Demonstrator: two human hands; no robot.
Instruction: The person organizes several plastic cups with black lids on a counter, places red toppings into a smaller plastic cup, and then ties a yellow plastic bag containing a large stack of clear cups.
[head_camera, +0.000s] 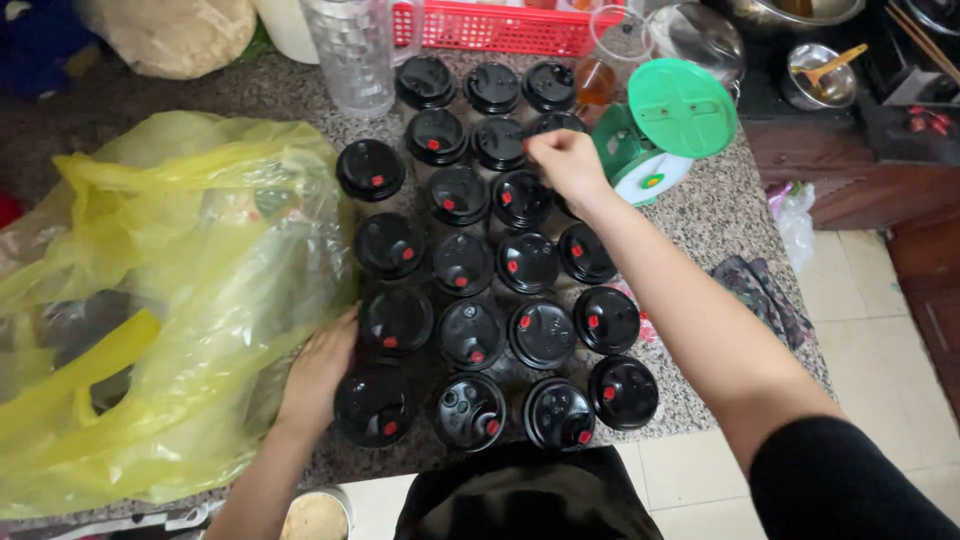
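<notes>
Black-lidded cups (470, 262) stand in rows on the granite counter (715, 215) between my hands. My right hand (562, 160) reaches far, fingertips pinched on a back lid (556, 124). My left hand (318, 372) lies open against the near-left cup (372, 406), beside the yellow bag (170, 300).

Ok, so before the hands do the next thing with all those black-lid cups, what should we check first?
1. Right hand on a lid: ok, its fingers pinch at the lid of a cup in the far rows.
2. Left hand steadying the near-left cups: ok, it rests against them beside the yellow plastic bag.
3. Lids on all the cups: ok by the look of it; every cup in view has a black lid.
4. Red stoppers pushed in: cannot tell from above.
5. Room by the green scale: not ok, it stands close to the right hand's cups.
6. Near row away from the counter edge: not ok, it sits close to the edge.
</notes>
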